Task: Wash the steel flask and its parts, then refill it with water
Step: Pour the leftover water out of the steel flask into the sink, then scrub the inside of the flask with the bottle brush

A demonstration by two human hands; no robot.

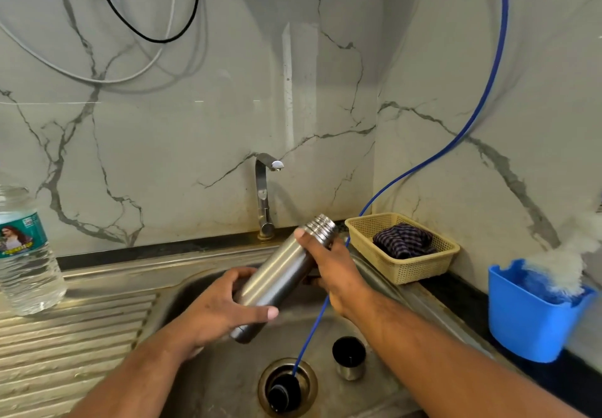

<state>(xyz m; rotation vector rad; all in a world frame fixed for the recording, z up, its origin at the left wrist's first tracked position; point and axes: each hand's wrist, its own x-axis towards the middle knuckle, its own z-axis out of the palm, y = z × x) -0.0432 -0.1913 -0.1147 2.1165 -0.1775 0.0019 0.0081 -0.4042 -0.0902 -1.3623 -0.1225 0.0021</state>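
The steel flask (pixel 277 279) is tilted over the sink, its open threaded neck pointing up and right. My left hand (pixel 218 307) wraps the lower body of the flask. My right hand (pixel 329 271) grips it just below the neck. The flask's steel cap (pixel 349 357) stands in the sink basin, dark opening up. A black stopper (pixel 284 393) lies in the drain hole. The tap (pixel 265 196) stands behind the sink, and no water runs from it.
A thin blue hose (pixel 482 105) runs down from the upper right into the drain. A plastic water bottle (pixel 24 251) stands on the ribbed drainboard (pixel 71 339) at left. A cream basket (pixel 407 268) with a cloth and a blue tub (pixel 527 323) sit at right.
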